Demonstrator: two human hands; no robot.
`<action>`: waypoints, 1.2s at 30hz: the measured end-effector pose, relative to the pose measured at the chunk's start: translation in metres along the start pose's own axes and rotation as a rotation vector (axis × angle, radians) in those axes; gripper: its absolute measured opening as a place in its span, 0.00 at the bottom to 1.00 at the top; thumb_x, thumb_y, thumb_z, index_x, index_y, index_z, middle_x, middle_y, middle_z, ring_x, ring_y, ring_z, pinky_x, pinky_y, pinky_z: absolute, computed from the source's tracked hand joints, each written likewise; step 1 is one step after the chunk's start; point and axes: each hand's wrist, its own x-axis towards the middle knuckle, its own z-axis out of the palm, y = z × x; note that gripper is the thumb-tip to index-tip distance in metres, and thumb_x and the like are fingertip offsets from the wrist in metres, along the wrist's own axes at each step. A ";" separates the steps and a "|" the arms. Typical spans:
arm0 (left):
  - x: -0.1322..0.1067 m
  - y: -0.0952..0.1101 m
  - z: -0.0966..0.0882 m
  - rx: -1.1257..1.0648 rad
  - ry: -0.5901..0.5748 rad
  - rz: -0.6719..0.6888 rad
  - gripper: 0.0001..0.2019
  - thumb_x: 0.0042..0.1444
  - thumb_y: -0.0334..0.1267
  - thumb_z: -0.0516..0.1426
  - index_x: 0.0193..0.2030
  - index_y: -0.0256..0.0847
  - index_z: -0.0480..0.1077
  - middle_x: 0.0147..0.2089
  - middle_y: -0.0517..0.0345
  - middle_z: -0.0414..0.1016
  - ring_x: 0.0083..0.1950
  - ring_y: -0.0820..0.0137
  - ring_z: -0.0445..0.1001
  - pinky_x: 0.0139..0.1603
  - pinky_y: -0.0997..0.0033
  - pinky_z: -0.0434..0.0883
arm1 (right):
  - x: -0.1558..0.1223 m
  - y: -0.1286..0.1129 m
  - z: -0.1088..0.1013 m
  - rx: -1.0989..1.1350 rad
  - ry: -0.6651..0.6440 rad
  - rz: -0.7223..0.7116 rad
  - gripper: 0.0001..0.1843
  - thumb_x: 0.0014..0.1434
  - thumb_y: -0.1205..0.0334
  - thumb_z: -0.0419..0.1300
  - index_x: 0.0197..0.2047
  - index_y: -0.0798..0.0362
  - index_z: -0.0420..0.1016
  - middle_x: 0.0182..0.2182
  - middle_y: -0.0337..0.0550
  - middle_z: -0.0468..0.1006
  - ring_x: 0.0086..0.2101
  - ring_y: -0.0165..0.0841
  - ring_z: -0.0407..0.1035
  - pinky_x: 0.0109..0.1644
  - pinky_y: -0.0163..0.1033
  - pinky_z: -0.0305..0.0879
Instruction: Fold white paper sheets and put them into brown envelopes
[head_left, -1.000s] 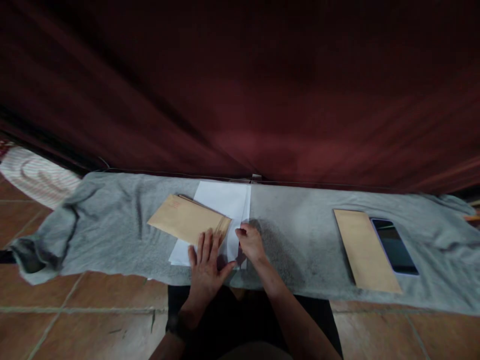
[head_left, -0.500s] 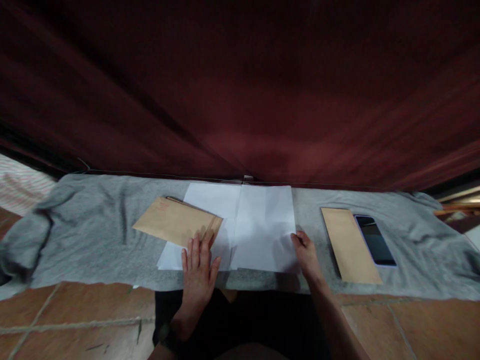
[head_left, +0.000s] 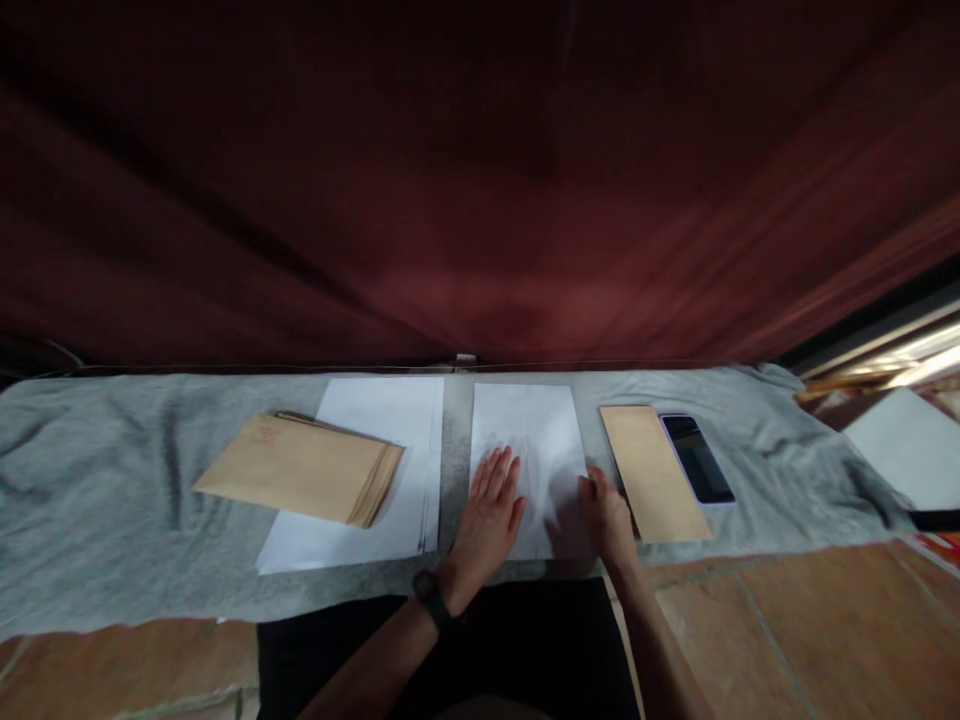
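A white sheet of paper (head_left: 502, 410) lies flat in front of me. My left hand (head_left: 489, 505) rests palm down on it, fingers stretched out. At the sheet's right edge, my right hand (head_left: 606, 512) has its fingers curled in and closed on the paper; the fingertips are partly hidden. To the left is a stack of white paper (head_left: 375, 400), with a strip of grey cloth showing between it and the sheet. Several brown envelopes (head_left: 300, 470) lie slantwise across that stack.
A single brown envelope (head_left: 652, 475) lies right of my right hand, with a phone (head_left: 699, 460) beside it. Grey cloth (head_left: 150, 430) covers the narrow surface. A dark red curtain (head_left: 480, 220) hangs behind it. Tiled floor (head_left: 720, 610) shows in front.
My left hand has moved right, off the envelopes and onto the sheet. The sheet now lies apart from the paper stack. My view has turned a little to the right.
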 end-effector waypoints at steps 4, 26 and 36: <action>0.019 -0.003 0.008 0.056 -0.036 -0.021 0.27 0.69 0.38 0.48 0.72 0.30 0.54 0.76 0.40 0.54 0.78 0.56 0.48 0.75 0.49 0.57 | -0.004 0.000 -0.003 -0.161 0.039 -0.051 0.23 0.69 0.56 0.47 0.59 0.55 0.72 0.35 0.51 0.82 0.32 0.41 0.75 0.38 0.41 0.65; 0.106 -0.047 0.046 0.142 -0.060 -0.089 0.29 0.69 0.37 0.41 0.74 0.26 0.50 0.77 0.39 0.49 0.79 0.58 0.42 0.77 0.48 0.44 | 0.097 -0.073 0.055 -0.043 0.019 -0.480 0.29 0.74 0.53 0.40 0.71 0.56 0.61 0.71 0.53 0.59 0.70 0.43 0.49 0.73 0.57 0.43; 0.097 -0.070 0.035 0.144 0.048 -0.251 0.31 0.69 0.40 0.44 0.74 0.26 0.50 0.76 0.37 0.51 0.78 0.56 0.46 0.76 0.49 0.51 | 0.111 -0.048 0.056 -0.101 0.211 -0.347 0.35 0.73 0.48 0.44 0.72 0.64 0.56 0.70 0.64 0.58 0.68 0.48 0.55 0.70 0.59 0.50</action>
